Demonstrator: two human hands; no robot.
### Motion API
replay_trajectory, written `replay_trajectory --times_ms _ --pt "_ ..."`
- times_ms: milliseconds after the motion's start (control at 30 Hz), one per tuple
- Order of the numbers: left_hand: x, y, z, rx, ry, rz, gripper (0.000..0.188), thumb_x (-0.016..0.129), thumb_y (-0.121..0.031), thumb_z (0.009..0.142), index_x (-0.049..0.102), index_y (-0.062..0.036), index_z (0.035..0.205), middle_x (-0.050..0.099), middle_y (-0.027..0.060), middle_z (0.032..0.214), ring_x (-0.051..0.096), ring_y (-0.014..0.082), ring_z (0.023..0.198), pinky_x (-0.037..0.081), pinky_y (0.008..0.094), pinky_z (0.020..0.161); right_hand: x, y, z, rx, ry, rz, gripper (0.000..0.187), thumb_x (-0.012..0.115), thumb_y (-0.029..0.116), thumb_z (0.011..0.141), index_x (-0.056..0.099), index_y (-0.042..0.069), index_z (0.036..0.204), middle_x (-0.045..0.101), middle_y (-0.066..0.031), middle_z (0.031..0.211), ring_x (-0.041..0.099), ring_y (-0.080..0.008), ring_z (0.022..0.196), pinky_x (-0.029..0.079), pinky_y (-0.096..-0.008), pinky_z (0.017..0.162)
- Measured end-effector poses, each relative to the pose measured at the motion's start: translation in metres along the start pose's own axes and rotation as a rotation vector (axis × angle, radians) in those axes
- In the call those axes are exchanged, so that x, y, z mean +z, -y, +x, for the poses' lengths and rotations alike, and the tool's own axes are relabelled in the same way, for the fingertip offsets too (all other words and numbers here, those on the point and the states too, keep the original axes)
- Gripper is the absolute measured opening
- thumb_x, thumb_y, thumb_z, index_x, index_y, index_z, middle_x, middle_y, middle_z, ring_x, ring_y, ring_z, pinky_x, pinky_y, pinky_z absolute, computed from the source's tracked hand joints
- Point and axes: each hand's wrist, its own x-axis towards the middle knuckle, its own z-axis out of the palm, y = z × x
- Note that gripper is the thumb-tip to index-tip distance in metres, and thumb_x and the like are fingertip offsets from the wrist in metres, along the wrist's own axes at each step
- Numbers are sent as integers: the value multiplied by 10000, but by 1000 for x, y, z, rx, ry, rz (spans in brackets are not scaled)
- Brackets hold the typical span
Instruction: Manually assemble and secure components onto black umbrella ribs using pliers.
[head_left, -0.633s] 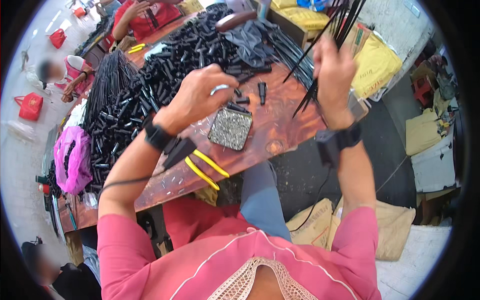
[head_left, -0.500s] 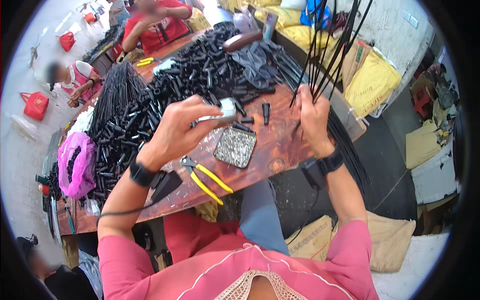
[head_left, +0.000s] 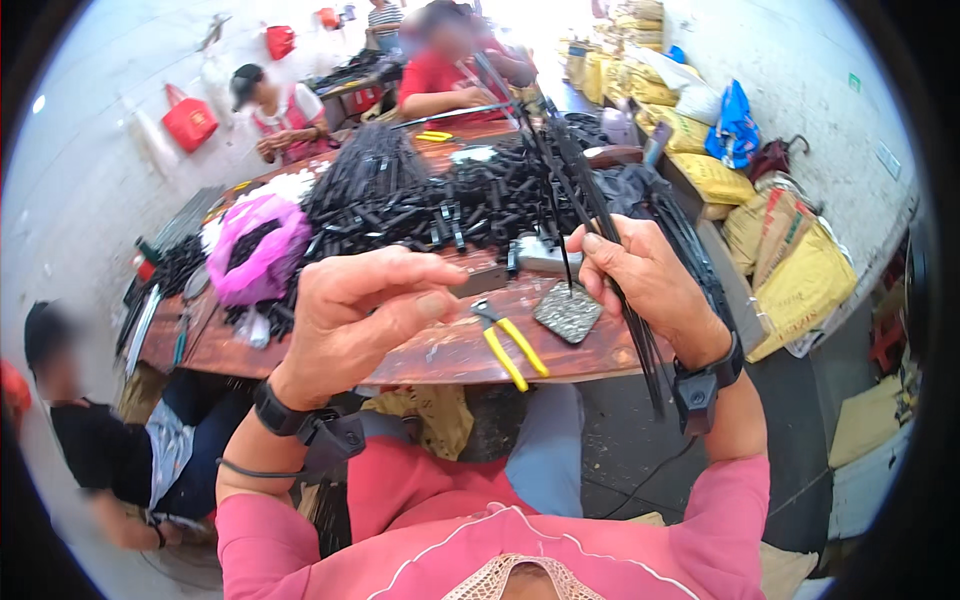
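My right hand (head_left: 640, 265) is closed around a bundle of thin black rods (head_left: 570, 165). Their upper ends lean up and left over the table, and the lower ends stick out below my palm. My left hand (head_left: 370, 315) is raised over the table's front part, fingers stretched and thumb apart, with nothing visible between them. Just right of it lie pliers with yellow handles (head_left: 512, 345). Below the rods sits a square tin of small silvery pieces (head_left: 568, 312), and a pale grey block (head_left: 545, 256) lies behind it.
Black tubular parts (head_left: 450, 205) are heaped across the reddish wooden table (head_left: 420, 355). A pink plastic bag (head_left: 258, 250) stands left, before a bunch of black rods (head_left: 370, 170). Other people (head_left: 285, 120) sit beyond and at left; yellow sacks (head_left: 805, 285) lie right.
The view has shifted, showing more of the room's far side. The rods in my right hand have swung from leaning up-right to up-left. My left hand's fingers are still stretched out.
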Motion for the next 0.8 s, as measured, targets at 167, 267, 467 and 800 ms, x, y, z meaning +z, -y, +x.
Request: replay_trajectory --times_ms 167,267,467,800 --pt "-13 3 -41 -251 14 -82 198 592 -88 943 664 74 1033 706 112 843 665 127 724 544 258 686 66 16 -3 -28 259 -69 250 489 229 1007 579 -3 1039 564 -7 645 507 -71 460 407 -213 431" --pt "-23 18 -72 -386 -18 -243 248 563 -161 978 670 59 1018 702 105 829 675 138 725 556 261 677 105 16 -7 44 304 -28 245 492 224 1008 577 -5 1032 563 -12 634 513 -73 431 395 -204 397" --pt "-25 21 -95 -324 -261 -378 386 495 -332 1015 621 4 1155 688 84 873 663 120 772 539 258 682 168 16 -18 -115 458 89 278 449 246 1033 577 2 996 520 5 588 432 -49 393 336 -208 364" --pt "-63 38 -86 -159 -624 -809 99 582 -178 968 583 -79 965 641 41 826 630 156 710 526 315 671 219 -9 -19 -86 520 309 332 404 282 1048 578 -1 1066 526 -10 584 418 -53 405 338 -212 395"
